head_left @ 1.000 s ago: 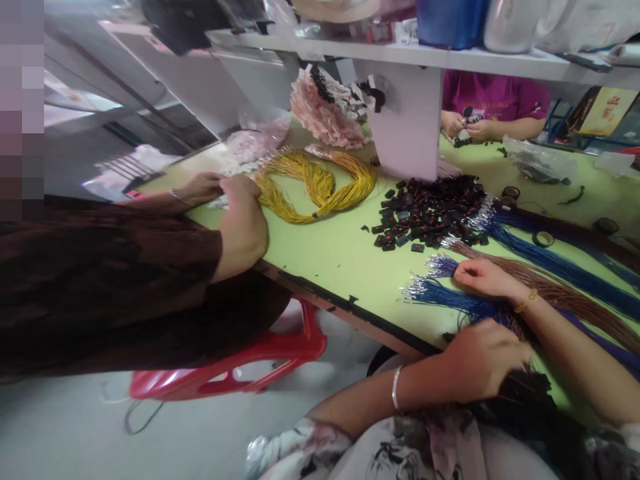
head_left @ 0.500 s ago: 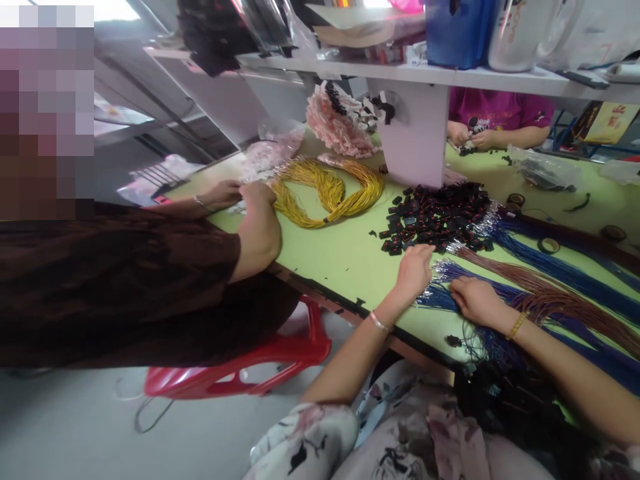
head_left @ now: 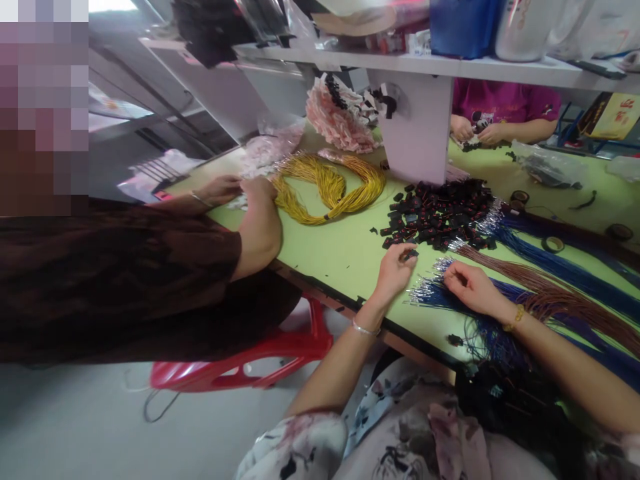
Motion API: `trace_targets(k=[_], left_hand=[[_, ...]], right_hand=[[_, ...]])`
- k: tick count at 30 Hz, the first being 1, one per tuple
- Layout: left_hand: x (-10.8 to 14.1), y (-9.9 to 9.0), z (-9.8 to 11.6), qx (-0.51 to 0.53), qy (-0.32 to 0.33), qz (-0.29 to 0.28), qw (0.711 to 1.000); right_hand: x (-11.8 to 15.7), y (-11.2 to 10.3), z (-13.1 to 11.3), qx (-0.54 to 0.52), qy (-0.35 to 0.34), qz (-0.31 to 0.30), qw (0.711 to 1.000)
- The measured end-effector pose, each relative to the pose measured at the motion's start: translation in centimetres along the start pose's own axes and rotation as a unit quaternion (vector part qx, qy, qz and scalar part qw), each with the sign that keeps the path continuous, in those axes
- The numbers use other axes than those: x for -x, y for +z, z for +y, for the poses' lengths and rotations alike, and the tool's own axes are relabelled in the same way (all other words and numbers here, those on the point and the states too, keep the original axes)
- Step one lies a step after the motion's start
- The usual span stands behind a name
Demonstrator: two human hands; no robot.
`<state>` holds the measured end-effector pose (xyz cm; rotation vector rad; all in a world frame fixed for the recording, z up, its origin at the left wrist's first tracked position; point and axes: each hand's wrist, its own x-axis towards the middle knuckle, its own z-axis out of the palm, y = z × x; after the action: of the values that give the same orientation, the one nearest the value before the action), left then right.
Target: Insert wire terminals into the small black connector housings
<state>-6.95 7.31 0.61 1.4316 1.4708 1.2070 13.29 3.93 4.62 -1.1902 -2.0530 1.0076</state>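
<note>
My left hand (head_left: 396,270) is closed in a pinch on a small black plastic connector housing (head_left: 411,255), just in front of the housing pile. Over the silver-tipped ends of a bundle of blue wires (head_left: 427,292) is my right hand (head_left: 470,285), its fingers curled together; what they pinch is hidden. A heap of black connector housings (head_left: 435,213) lies beyond both hands. Brown wires (head_left: 505,270) with metal terminals run behind my right hand, and more blue wires (head_left: 530,257) lie past them.
At left, a co-worker's hands (head_left: 260,190) work beside coiled yellow wires (head_left: 325,190). Another person's hands (head_left: 483,133) are across the table. A shelf panel (head_left: 417,133) stands behind the pile. Tape rolls (head_left: 553,245) lie at right; a red stool (head_left: 240,367) is below the table.
My left hand has drawn back from the housing pile toward the left, and a black housing now shows in its fingers. My right hand has shifted slightly left and up over the wire tips.
</note>
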Motion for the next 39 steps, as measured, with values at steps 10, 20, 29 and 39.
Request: trace_targets(k=[10,20,29,39], left_hand=[[4.1,0.7,2.2,0.46,-0.221,-0.123,0.851],[4.5,1.5,2.0,0.485,-0.238,-0.157,0.827],[4.7,1.2,2.4,0.463,-0.247,-0.133,0.841],[5.4,2.3,2.2,0.399,-0.234,-0.099,0.881]], right_hand=[[-0.5,0.8,-1.6,-0.031,-0.004,0.065,0.997],[0.0,0.7,-1.5,0.076,-0.02,0.091,0.993],[0.1,0.7,-1.5,0.063,-0.015,0.085,0.994],[0.2,1.2,-0.6,0.013,-0.003,0.034,0.999]])
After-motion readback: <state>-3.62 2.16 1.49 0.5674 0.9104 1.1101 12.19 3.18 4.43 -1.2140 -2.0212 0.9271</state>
